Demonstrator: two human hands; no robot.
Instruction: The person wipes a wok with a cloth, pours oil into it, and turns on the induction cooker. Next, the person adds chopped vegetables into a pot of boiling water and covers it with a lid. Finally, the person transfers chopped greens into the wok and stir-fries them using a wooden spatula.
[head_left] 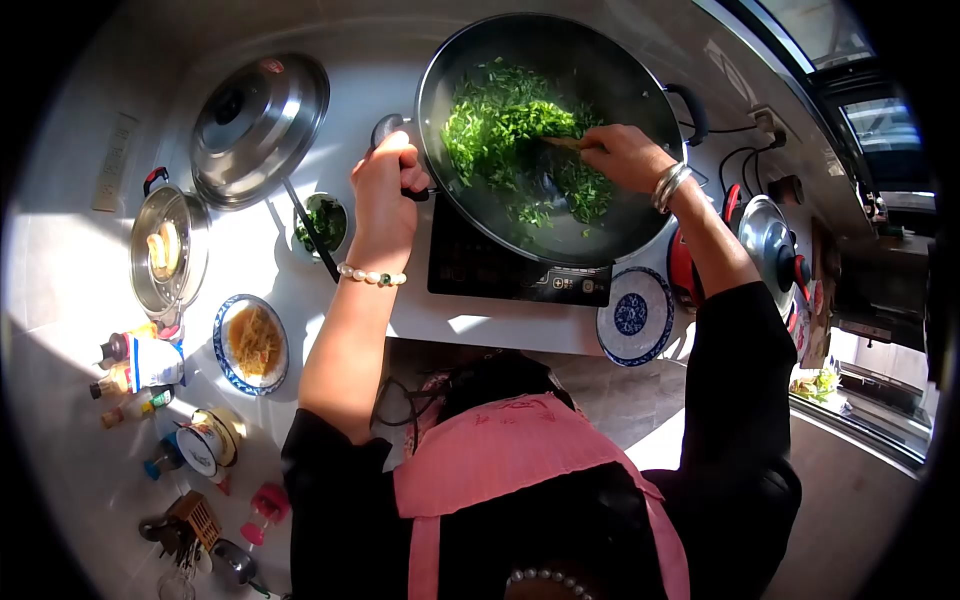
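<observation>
A large dark wok (625,225) stands on a black induction cooker (480,268), with chopped greens (490,125) spread over its bottom. My left hand (388,178) is wrapped round the wok's left handle. Over the right part of the wok, my right hand (625,157) grips a wooden-handled spatula (562,143), whose blade is among the greens and partly hidden by them. A pearl bracelet is on my left wrist and silver bangles are on the right one.
Left are a steel lid (285,125), a steamer pan (143,240), a bowl of greens (325,215), a noodle plate (255,345) and several bottles (125,378). Right are a blue-white plate (637,315) and a lidded pot (768,235).
</observation>
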